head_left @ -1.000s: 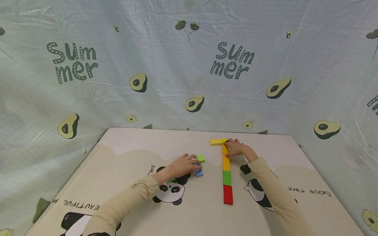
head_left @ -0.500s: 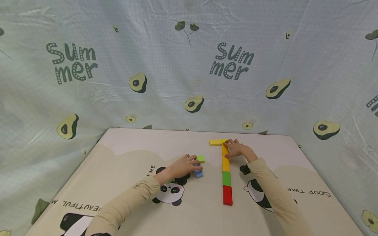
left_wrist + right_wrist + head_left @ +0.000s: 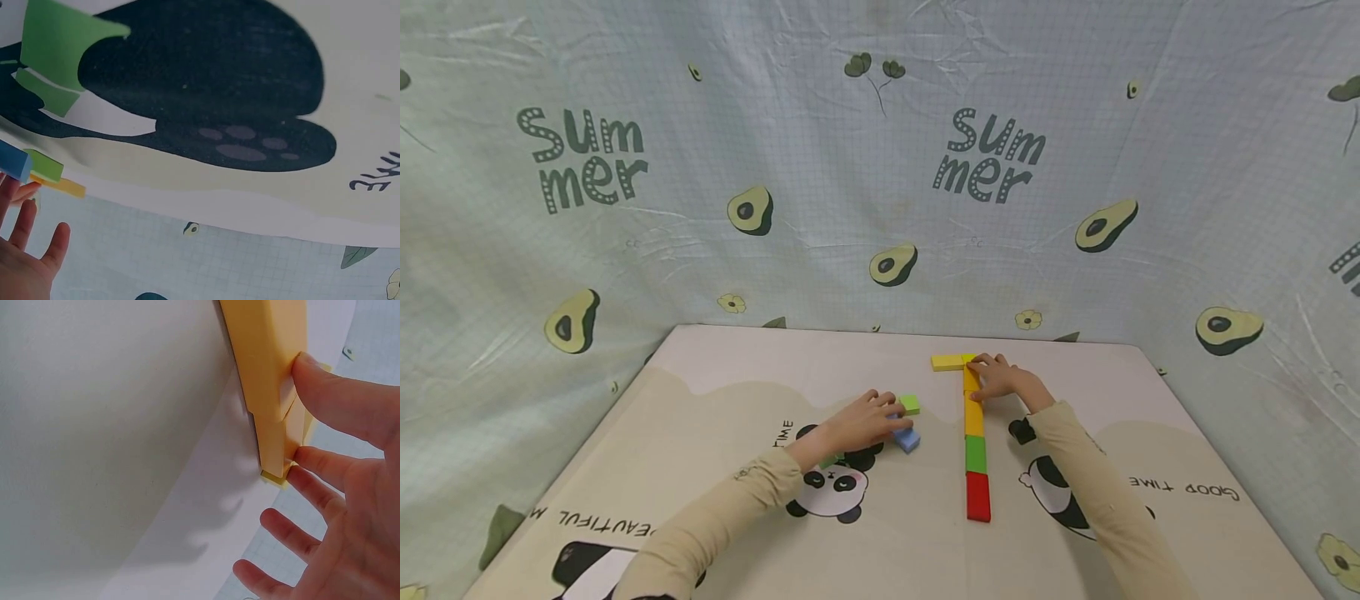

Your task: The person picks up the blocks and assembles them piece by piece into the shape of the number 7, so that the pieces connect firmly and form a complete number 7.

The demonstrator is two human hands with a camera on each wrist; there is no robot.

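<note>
In the head view, my left hand (image 3: 865,421) holds a blue block (image 3: 908,441) by its thumb and forefinger, partly covering it; the other fingers spread out. A light green block (image 3: 910,405) lies just beyond it. My right hand (image 3: 997,379) rests against the right side of two orange blocks (image 3: 973,417) in an upright line. In the right wrist view the thumb and two straight fingers touch one side of the orange blocks (image 3: 265,369), with the other fingers spread. A green block (image 3: 976,454) and a red block (image 3: 978,497) continue the line towards me.
A yellow block (image 3: 947,362) lies crosswise left of the line's far end, next to a small yellow-green block (image 3: 967,358). The table (image 3: 737,358) has a panda-print cover. Behind it hangs a patterned curtain (image 3: 820,167).
The blue block has turned under my left fingers, its near end swinging slightly right. My right hand and the line of blocks stay in place.
</note>
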